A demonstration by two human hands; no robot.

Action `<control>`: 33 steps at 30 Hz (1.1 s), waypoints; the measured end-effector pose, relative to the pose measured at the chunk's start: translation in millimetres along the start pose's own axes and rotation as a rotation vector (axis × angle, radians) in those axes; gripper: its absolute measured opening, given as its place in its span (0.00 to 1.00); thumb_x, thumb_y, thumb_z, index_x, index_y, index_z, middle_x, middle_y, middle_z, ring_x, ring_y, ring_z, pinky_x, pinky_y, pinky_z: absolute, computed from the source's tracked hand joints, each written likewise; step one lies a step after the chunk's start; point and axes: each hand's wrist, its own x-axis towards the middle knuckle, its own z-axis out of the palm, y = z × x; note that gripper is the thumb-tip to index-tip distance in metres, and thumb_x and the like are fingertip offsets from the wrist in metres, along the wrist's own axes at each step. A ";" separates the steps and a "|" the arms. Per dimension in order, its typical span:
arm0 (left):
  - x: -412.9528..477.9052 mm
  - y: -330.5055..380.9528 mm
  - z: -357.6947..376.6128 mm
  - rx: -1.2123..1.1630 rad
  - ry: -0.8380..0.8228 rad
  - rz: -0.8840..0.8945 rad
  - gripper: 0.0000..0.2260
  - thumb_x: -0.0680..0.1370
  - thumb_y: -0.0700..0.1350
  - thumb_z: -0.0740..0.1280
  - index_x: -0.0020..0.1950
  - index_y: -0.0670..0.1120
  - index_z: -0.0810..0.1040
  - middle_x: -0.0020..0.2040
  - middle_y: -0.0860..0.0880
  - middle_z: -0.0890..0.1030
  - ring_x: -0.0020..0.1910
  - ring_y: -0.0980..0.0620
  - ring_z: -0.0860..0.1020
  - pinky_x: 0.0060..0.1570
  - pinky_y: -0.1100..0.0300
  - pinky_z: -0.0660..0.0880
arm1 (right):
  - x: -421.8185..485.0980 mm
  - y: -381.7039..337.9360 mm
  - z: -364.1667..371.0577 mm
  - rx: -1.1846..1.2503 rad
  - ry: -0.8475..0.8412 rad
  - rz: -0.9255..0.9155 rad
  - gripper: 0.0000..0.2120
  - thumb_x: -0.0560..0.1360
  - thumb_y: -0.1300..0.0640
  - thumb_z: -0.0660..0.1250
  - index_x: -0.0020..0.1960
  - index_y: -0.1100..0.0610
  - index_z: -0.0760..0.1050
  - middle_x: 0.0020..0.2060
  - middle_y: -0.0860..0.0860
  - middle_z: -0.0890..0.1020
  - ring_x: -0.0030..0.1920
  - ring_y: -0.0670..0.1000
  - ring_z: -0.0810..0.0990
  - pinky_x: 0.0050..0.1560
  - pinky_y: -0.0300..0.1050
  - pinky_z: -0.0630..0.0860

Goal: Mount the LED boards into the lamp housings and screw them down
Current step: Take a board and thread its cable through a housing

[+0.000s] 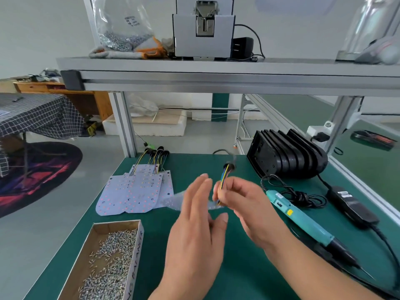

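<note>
My right hand [242,198] pinches the coloured wire bundle [224,176] of one LED board [175,200], which hangs blurred between my hands above the green mat. My left hand [194,226] is held up beside it with straight fingers, holding nothing. A stack of white LED boards [134,191] with wire tails lies on the mat to the left. Black lamp housings [285,154] stand stacked on edge at the back right. A teal electric screwdriver [303,219] lies to the right of my hands. A cardboard box of screws [108,263] sits at the front left.
A black power adapter [352,206] and coiled cable [298,195] lie on the right. An aluminium shelf rail [216,76] crosses overhead, carrying a screw feeder machine [203,33] and a bag of screws [121,29]. The mat's left edge [71,239] drops to the floor.
</note>
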 end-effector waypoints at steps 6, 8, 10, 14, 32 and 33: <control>-4.6 13.1 14.7 0.174 -0.038 0.123 0.25 0.75 0.37 0.75 0.72 0.47 0.79 0.65 0.53 0.83 0.59 0.53 0.81 0.59 0.63 0.73 | -39.0 -8.6 -13.5 -0.142 0.012 -0.014 0.12 0.71 0.54 0.71 0.48 0.62 0.82 0.47 0.62 0.81 0.51 0.60 0.78 0.59 0.67 0.74; -6.3 16.9 14.5 0.229 -0.030 0.097 0.18 0.76 0.39 0.78 0.65 0.48 0.84 0.55 0.55 0.85 0.49 0.52 0.83 0.46 0.61 0.77 | -41.4 -8.8 -17.3 0.037 0.094 0.050 0.18 0.71 0.48 0.69 0.46 0.63 0.84 0.49 0.59 0.84 0.50 0.57 0.80 0.58 0.60 0.75; -9.0 22.3 16.0 0.331 -0.075 0.128 0.07 0.78 0.47 0.73 0.55 0.51 0.87 0.44 0.56 0.83 0.37 0.52 0.83 0.28 0.57 0.76 | -40.3 -5.3 -15.2 0.229 0.196 0.209 0.28 0.73 0.40 0.68 0.48 0.67 0.84 0.50 0.62 0.86 0.46 0.57 0.81 0.52 0.54 0.77; -15.6 24.3 22.3 0.460 -0.148 0.133 0.14 0.65 0.49 0.85 0.46 0.51 0.87 0.36 0.55 0.80 0.30 0.53 0.81 0.19 0.61 0.67 | -36.9 3.5 -16.4 -0.070 0.301 0.264 0.33 0.76 0.32 0.61 0.44 0.62 0.86 0.45 0.55 0.89 0.45 0.55 0.84 0.51 0.52 0.80; -12.8 12.0 1.1 -0.044 0.115 0.363 0.10 0.80 0.46 0.73 0.59 0.45 0.86 0.46 0.56 0.79 0.42 0.58 0.77 0.41 0.63 0.76 | -3.5 0.5 -64.0 0.087 0.333 0.112 0.19 0.82 0.69 0.63 0.68 0.54 0.80 0.52 0.59 0.88 0.39 0.51 0.82 0.34 0.40 0.75; -11.6 9.6 -1.0 -0.042 0.122 0.337 0.12 0.80 0.47 0.72 0.60 0.44 0.87 0.48 0.57 0.79 0.43 0.59 0.77 0.45 0.66 0.76 | -7.6 -3.7 -65.9 0.063 0.302 0.063 0.19 0.81 0.68 0.64 0.66 0.53 0.82 0.52 0.59 0.88 0.40 0.51 0.82 0.36 0.40 0.75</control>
